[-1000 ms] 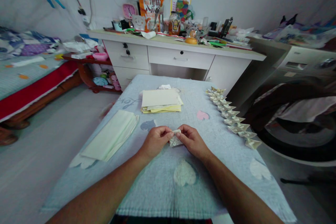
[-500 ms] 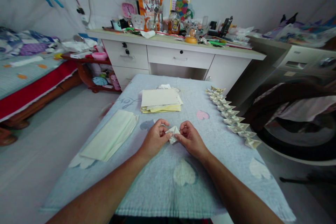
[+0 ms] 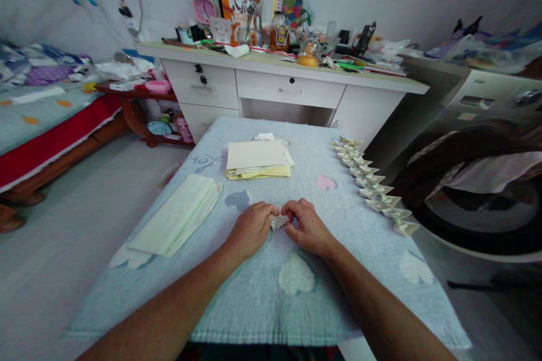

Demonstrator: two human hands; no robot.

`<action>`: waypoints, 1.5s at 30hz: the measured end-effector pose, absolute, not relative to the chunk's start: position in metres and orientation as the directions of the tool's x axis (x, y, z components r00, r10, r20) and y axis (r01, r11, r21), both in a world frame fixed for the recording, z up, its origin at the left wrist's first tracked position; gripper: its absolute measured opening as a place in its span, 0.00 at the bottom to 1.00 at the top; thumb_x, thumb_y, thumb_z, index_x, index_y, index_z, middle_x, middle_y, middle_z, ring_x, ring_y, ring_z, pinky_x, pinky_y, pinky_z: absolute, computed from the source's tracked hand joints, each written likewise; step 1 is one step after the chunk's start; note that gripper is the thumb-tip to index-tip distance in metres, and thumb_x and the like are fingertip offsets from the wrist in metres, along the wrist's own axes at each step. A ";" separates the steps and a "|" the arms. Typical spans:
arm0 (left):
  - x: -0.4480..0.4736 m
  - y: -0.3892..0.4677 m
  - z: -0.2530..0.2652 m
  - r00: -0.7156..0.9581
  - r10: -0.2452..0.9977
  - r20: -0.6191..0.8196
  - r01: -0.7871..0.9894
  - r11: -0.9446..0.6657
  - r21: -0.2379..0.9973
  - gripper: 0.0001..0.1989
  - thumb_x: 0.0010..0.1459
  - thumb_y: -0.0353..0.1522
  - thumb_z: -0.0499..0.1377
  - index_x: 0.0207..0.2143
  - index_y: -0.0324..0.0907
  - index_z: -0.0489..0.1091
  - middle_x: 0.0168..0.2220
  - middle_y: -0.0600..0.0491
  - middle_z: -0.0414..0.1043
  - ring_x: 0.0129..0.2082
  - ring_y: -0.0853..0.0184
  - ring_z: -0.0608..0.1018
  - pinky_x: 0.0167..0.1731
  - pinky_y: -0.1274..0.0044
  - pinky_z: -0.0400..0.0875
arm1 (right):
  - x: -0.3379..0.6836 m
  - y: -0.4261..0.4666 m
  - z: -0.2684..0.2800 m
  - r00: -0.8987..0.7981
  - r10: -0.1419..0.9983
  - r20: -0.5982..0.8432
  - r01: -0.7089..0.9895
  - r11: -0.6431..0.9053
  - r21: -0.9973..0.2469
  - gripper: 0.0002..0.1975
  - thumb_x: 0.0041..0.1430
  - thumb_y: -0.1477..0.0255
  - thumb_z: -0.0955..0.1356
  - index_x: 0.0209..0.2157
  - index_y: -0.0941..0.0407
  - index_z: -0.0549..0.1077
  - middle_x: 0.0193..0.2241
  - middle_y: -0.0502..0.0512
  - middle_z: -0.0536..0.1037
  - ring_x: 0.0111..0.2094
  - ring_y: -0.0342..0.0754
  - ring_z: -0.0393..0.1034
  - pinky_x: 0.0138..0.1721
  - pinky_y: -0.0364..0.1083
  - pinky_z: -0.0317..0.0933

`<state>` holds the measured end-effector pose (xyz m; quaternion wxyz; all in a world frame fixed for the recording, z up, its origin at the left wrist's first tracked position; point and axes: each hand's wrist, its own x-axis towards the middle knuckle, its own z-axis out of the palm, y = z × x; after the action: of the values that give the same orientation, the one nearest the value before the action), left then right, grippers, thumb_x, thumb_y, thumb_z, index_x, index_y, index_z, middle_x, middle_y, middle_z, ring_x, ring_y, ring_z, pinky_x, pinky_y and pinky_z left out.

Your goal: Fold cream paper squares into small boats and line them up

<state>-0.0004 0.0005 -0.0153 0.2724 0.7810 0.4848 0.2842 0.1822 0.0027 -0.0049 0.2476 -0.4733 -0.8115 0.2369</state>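
Observation:
A small folded piece of paper [image 3: 278, 222] with printed marks is held between both hands above the cloth-covered table [image 3: 254, 304]. My left hand [image 3: 253, 228] pinches its left side, with the fingers covering part of it. On the other side, my right hand [image 3: 308, 225] grips the right edge between thumb and fingertips. Beyond the hands lies a stack of cream and yellow paper sheets [image 3: 258, 156]. To the left rests a pile of long pale paper strips [image 3: 178, 214]. Several folded paper boats [image 3: 372, 190] stand nested in a slanting row at the right edge.
Behind the table stands a white desk [image 3: 292, 90] crowded with jars, an orange snack bag [image 3: 237, 3] and a pink clock [image 3: 204, 10]. A washing machine [image 3: 483, 101] is close on the right. A bed [image 3: 51, 130] is at the left.
Both hands have turned over the folded paper, fingers now curled over its top. Less of the paper shows, and its pale pointed face is no longer visible. The view has shifted slightly.

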 end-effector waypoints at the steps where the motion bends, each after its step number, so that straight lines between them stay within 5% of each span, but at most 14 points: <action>1: 0.000 0.000 -0.016 0.373 0.908 0.192 0.615 -0.397 0.681 0.13 0.58 0.26 0.49 0.38 0.42 0.72 0.37 0.50 0.71 0.40 0.64 0.72 0.44 0.73 0.65 | 0.182 0.003 -0.006 -0.434 0.884 0.173 0.664 0.443 -0.603 0.14 0.44 0.81 0.64 0.36 0.55 0.70 0.28 0.49 0.71 0.35 0.48 0.61 0.41 0.47 0.51; 7: -0.002 0.000 -0.016 0.388 0.890 0.242 0.645 -0.449 0.618 0.11 0.55 0.26 0.53 0.38 0.42 0.73 0.39 0.49 0.68 0.43 0.62 0.71 0.47 0.70 0.65 | 0.184 0.004 -0.009 -0.457 0.878 0.143 0.721 0.459 -0.519 0.11 0.47 0.77 0.68 0.35 0.56 0.71 0.32 0.52 0.71 0.38 0.49 0.60 0.42 0.48 0.49; 14: -0.015 0.005 -0.011 0.521 0.830 0.197 0.615 -0.526 0.588 0.21 0.47 0.19 0.51 0.42 0.43 0.72 0.40 0.50 0.70 0.45 0.62 0.71 0.48 0.71 0.64 | 0.186 0.006 -0.011 -0.493 0.857 0.152 0.710 0.497 -0.499 0.09 0.53 0.70 0.71 0.37 0.55 0.73 0.34 0.53 0.71 0.39 0.49 0.59 0.41 0.48 0.49; 25: -0.013 0.008 -0.013 0.539 0.821 0.189 0.612 -0.536 0.582 0.06 0.54 0.27 0.59 0.35 0.42 0.73 0.37 0.51 0.71 0.39 0.65 0.73 0.41 0.75 0.67 | 0.196 0.007 -0.007 -0.546 0.809 0.217 0.645 0.571 -0.507 0.06 0.56 0.75 0.70 0.37 0.54 0.75 0.37 0.54 0.73 0.40 0.48 0.62 0.42 0.48 0.52; 33: -0.012 0.008 -0.011 0.579 0.793 0.189 0.649 -0.589 0.482 0.08 0.58 0.27 0.56 0.32 0.42 0.75 0.32 0.52 0.72 0.36 0.67 0.73 0.38 0.76 0.66 | 0.194 0.009 -0.008 -0.581 0.789 0.201 0.652 0.598 -0.466 0.06 0.56 0.76 0.69 0.36 0.54 0.76 0.34 0.53 0.74 0.39 0.48 0.63 0.42 0.47 0.52; 45: -0.008 0.008 -0.011 0.505 0.847 0.166 0.701 -0.514 0.494 0.08 0.58 0.28 0.54 0.30 0.41 0.72 0.32 0.52 0.68 0.36 0.66 0.72 0.38 0.76 0.65 | 0.188 0.010 -0.012 -0.532 0.829 0.174 0.690 0.543 -0.480 0.06 0.60 0.76 0.66 0.34 0.55 0.75 0.32 0.52 0.73 0.38 0.46 0.62 0.41 0.46 0.50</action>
<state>-0.0084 0.0083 -0.0110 0.1851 0.8475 0.4566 0.1974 0.1880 0.0104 -0.0115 0.1942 -0.4432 -0.8565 0.1794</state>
